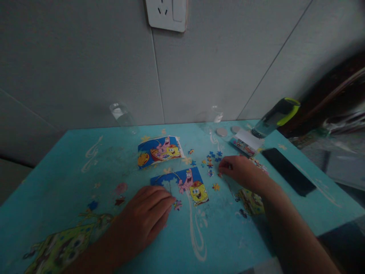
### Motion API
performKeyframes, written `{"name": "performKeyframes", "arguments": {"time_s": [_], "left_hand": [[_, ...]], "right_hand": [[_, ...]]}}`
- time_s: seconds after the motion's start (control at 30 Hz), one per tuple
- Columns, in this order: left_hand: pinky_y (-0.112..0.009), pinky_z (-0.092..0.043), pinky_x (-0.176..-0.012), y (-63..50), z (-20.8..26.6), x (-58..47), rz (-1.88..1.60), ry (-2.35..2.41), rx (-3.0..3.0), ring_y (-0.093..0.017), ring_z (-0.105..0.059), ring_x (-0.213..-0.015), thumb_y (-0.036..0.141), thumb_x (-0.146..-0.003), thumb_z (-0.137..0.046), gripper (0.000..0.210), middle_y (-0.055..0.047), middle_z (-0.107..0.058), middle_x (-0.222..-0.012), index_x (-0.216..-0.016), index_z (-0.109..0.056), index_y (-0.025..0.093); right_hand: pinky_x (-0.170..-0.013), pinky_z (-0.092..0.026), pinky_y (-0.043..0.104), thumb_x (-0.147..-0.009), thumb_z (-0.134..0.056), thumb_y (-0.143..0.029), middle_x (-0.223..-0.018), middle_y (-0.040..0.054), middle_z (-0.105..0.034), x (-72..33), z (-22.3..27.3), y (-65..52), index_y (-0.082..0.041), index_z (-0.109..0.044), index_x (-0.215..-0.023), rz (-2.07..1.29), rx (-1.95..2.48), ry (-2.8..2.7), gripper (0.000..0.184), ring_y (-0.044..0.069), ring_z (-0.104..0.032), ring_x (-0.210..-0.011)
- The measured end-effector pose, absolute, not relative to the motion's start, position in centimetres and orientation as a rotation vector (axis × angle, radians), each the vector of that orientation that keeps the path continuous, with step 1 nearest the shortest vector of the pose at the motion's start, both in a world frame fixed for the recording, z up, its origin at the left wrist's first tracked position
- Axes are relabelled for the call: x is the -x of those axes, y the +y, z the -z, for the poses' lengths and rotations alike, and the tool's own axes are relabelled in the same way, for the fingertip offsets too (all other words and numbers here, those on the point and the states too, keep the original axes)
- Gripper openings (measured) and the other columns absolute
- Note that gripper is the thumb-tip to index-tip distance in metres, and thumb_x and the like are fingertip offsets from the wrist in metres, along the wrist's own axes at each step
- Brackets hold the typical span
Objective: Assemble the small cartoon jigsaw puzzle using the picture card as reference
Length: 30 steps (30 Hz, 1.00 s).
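A partly joined jigsaw puzzle (199, 192) lies on the table, showing a yellow sponge character and a pink starfish against blue. My left hand (148, 213) rests at its lower left edge, fingers curled and pressed together; what is under them is hidden. Just beyond its fingertips is a loose pink-and-purple piece (177, 205). My right hand (235, 169) is closed in a pinch at a small puzzle piece (219, 175), right of the joined part. Several loose pieces (210, 161) are scattered beside that hand. Behind the puzzle lies a reference picture (159, 151) of the same scene.
A dark phone (288, 171) lies at the right, near a tilted-looking water bottle (275, 117). Clear jars (124, 118) stand by the wall, with two round lids (221, 132) and a card packet (245, 142) nearby. A wall socket (167, 14) is above the blue printed table (68, 163).
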<state>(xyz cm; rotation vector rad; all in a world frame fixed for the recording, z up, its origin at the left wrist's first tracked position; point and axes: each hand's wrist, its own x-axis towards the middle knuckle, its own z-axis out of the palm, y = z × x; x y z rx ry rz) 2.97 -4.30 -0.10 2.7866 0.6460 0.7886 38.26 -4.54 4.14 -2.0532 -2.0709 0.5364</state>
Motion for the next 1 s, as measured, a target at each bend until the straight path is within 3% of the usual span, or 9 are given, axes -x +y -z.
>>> {"name": "performKeyframes", "arguments": {"time_s": [0.17, 0.37, 0.83, 1.0], "left_hand": [[-0.039, -0.055, -0.089, -4.4, 0.1, -3.1, -0.821, 0.645, -2.773, -0.020, -0.062, -0.100, 0.013, -0.100, -0.050, 0.024, -0.007, -0.068, -0.108, -0.118, -0.066, 0.017], [-0.040, -0.054, -0.091, -4.4, 0.1, -3.1, -0.758, 0.635, -2.769, -0.021, -0.061, -0.102, 0.014, -0.100, -0.051, 0.023, -0.006, -0.068, -0.107, -0.118, -0.066, 0.018], [-0.040, -0.052, -0.091, -4.3, 0.0, -3.1, -0.775, 0.610, -2.785, -0.021, -0.060, -0.102, 0.014, -0.101, -0.052, 0.022, -0.006, -0.068, -0.106, -0.118, -0.065, 0.017], [-0.040, -0.051, -0.092, -4.2, 0.4, -3.1, -0.765, 0.583, -2.783, -0.021, -0.060, -0.101, 0.015, -0.101, -0.053, 0.020, -0.006, -0.068, -0.106, -0.115, -0.066, 0.017]], "right_hand": [[-0.065, -0.046, 0.032, -0.093, -0.059, -0.028, -0.085, 0.0047, -0.076, -37.4, -3.9, -4.3, -0.025, -0.076, -0.097, -0.466, 2.012, -2.090, 0.018, 0.018, -0.066, -0.070], [-0.081, -0.050, 0.035, -0.096, -0.056, -0.026, -0.103, 0.0089, -0.075, -35.7, -2.8, -4.0, -0.023, -0.074, -0.105, -0.357, 1.903, -2.154, 0.020, 0.023, -0.069, -0.091], [-0.076, -0.050, 0.035, -0.096, -0.056, -0.030, -0.097, 0.0081, -0.075, -36.5, -3.7, -3.9, -0.019, -0.075, -0.105, -0.299, 1.871, -1.958, 0.023, 0.019, -0.067, -0.077], [-0.074, -0.050, 0.034, -0.094, -0.060, -0.033, -0.092, 0.0062, -0.077, -37.2, -4.8, -4.2, -0.021, -0.076, -0.100, -0.444, 1.878, -1.955, 0.021, 0.019, -0.068, -0.079]]}}
